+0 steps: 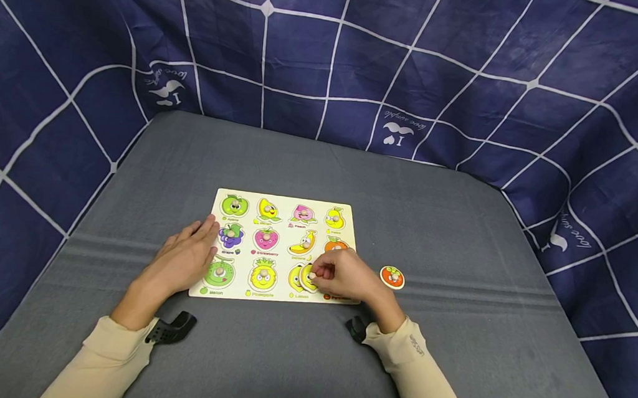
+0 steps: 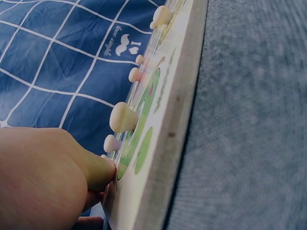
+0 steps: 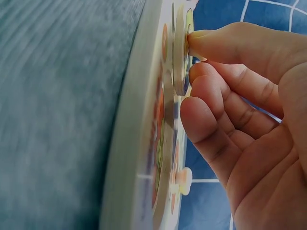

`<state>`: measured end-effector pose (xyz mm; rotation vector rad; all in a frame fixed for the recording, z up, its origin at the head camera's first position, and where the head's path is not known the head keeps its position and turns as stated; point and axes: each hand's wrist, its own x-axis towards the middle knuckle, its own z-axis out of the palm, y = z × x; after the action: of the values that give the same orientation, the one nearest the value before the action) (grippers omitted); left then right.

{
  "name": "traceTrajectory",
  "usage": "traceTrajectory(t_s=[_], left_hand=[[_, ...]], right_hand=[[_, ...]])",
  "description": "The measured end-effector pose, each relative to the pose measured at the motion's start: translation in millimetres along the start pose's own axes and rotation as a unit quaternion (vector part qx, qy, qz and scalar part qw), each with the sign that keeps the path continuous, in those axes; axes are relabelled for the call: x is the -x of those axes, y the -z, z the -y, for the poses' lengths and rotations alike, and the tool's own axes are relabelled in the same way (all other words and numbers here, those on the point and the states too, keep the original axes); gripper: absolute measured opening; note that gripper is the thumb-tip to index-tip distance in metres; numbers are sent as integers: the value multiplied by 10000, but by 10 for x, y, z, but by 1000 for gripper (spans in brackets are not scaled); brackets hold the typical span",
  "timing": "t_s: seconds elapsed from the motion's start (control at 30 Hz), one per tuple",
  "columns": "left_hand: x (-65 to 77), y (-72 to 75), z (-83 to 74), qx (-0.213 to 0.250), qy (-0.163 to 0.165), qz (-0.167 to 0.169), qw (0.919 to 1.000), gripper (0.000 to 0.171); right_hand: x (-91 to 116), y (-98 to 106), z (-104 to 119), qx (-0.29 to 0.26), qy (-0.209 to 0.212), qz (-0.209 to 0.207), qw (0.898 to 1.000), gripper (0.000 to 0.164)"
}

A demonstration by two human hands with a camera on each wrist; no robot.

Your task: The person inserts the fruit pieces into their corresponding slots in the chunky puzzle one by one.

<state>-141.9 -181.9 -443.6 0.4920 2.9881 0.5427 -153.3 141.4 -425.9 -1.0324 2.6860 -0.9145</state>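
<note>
A wooden fruit puzzle board (image 1: 241, 274) with pegged pieces lies on the grey surface. My left hand (image 1: 179, 262) rests on its left edge, fingers extended beside the grape piece (image 1: 230, 236) and the melon piece (image 1: 219, 273). In the left wrist view, the thumb presses near the melon's peg (image 2: 123, 117). With thumb and fingertips, my right hand (image 1: 349, 276) pinches the peg of a yellow lemon piece (image 1: 306, 279). That piece overlaps the printed lemon spot, off to its right. From the right wrist view, the lemon piece (image 3: 181, 57) stands close over the board face.
An orange-red persimmon piece (image 1: 392, 278) lies on the grey cloth right of the board. The orange piece (image 1: 336, 243) sits just beyond my right hand. A blue curtain with white lines (image 1: 308, 54) rises behind and at the sides of the table (image 1: 462, 235).
</note>
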Motion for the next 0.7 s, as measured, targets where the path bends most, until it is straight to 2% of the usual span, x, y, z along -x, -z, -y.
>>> traceTrajectory(t_s=[0.47, 0.7], left_hand=[[0, -3, -5, -9, 44, 26, 10000, 52], [-1, 5, -2, -5, 65, 83, 9999, 52]], right_hand=[[-118, -83, 78, -107, 170, 107, 9997, 8], [-142, -102, 86, 21, 195, 110, 9997, 8]])
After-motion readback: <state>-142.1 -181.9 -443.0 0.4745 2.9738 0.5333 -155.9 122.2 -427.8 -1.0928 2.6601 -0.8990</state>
